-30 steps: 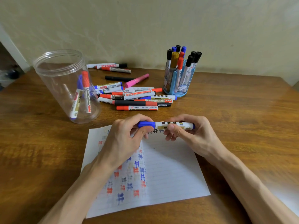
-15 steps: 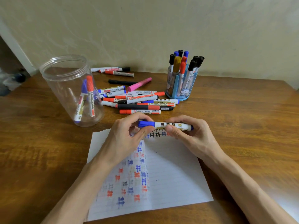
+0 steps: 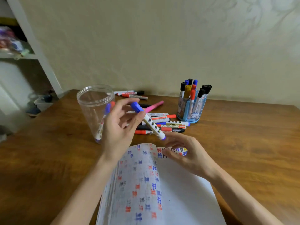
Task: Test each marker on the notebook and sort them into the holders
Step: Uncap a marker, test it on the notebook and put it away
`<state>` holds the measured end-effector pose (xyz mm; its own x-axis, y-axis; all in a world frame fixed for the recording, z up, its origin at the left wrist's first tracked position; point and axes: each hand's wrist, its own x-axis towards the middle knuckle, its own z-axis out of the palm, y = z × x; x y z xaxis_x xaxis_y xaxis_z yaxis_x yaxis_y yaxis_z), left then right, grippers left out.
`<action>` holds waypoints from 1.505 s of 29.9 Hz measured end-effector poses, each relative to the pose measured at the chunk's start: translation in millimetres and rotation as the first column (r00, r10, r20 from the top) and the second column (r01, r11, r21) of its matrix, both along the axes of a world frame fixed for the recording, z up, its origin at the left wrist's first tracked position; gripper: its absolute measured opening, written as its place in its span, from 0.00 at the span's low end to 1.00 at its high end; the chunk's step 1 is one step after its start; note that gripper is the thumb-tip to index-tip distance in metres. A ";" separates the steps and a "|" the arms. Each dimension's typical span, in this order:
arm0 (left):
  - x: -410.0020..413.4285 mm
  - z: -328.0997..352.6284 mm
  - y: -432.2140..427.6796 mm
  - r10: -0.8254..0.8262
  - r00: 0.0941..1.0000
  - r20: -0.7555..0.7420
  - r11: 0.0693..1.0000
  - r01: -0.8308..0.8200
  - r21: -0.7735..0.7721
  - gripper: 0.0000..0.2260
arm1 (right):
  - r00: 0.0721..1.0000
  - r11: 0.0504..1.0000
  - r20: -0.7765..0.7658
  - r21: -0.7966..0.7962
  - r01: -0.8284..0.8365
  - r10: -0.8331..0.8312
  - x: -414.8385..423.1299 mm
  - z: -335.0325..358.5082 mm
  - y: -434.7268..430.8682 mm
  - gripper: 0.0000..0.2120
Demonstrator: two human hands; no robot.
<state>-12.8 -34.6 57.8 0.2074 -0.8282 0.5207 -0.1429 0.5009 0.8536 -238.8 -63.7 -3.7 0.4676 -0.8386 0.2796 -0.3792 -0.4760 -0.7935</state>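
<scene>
The left hand [image 3: 118,127] holds the blue-capped marker [image 3: 151,124] in the air above the tabletop [image 3: 243,143]. Its grip is closed on the barrel just below the cap, with thumb and fingers pinching it. The marker tilts, cap end up and toward the clear jar [image 3: 88,114] and tail end down toward the right hand [image 3: 186,155]. The cap is on, so this marker is probably ready for sorting, not writing.

The right hand hovers low over the top edge of the notebook [image 3: 178,192]. Its fingers are loosely curled and its grip is empty. Whether it touches the page cannot be told. It sits close to the marker's tail but apart from it.

The notebook lies open in front of the person, its page covered in small red, blue and dark test marks. This keeps the test surface nearest, with both holders within reach beyond it. The jar stands to the left with a couple of markers leaning inside. The blue holder [image 3: 193,109] stands to the right, packed upright with many more. Between them lies the pile of loose markers [image 3: 167,125], probably waiting for their test. With the left hand so near the jar's mouth, the jar looks like the likelier destination.
</scene>
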 end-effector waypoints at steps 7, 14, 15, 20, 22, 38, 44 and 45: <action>69.2 75.9 4.0 0.268 0.963 0.032 0.900 -0.238 -0.365 0.16 | 0.999 0.995 -0.015 -0.089 0.044 -0.046 30.7 14.2 -20.2 0.23; 113.0 80.5 -6.2 0.431 0.891 0.145 0.858 -0.355 -0.371 0.14 | 0.996 0.994 -0.087 -0.105 0.022 -0.031 70.0 17.0 -30.5 0.25; 112.9 76.3 -7.1 0.443 0.877 0.185 0.864 -0.363 -0.348 0.14 | 0.995 0.994 -0.094 -0.107 0.018 -0.029 74.3 16.5 -30.9 0.25; 115.4 50.0 -11.0 0.424 0.834 0.353 0.904 -0.370 -0.213 0.15 | 0.992 0.992 -0.124 -0.124 -0.014 -0.002 86.1 10.2 -32.4 0.23; 117.8 43.5 -13.3 0.426 0.804 0.415 0.905 -0.374 -0.204 0.12 | 0.992 0.993 -0.123 -0.117 -0.007 -0.007 85.7 8.0 -33.8 0.22; 35.0 -10.2 -3.3 0.415 0.853 0.315 0.887 -0.303 -0.348 0.06 | 0.914 0.933 -0.211 -0.177 0.313 -0.347 49.1 2.2 -51.1 0.17; -39.1 -16.9 -10.1 0.074 0.955 0.287 0.997 -0.067 -0.035 0.11 | 0.878 0.892 -0.252 -0.317 0.321 -0.406 36.4 -8.2 -52.4 0.13; -49.8 -18.0 -12.0 0.025 0.968 0.251 0.999 -0.035 0.036 0.12 | 0.871 0.876 -0.240 -0.349 0.334 -0.428 34.3 -11.9 -53.6 0.11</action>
<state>-62.6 -46.7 39.8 0.0998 -0.8448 0.5257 -0.3693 0.4592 0.8079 -204.5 -117.3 -15.6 0.2279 -0.8718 0.4336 -0.7748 -0.4321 -0.4616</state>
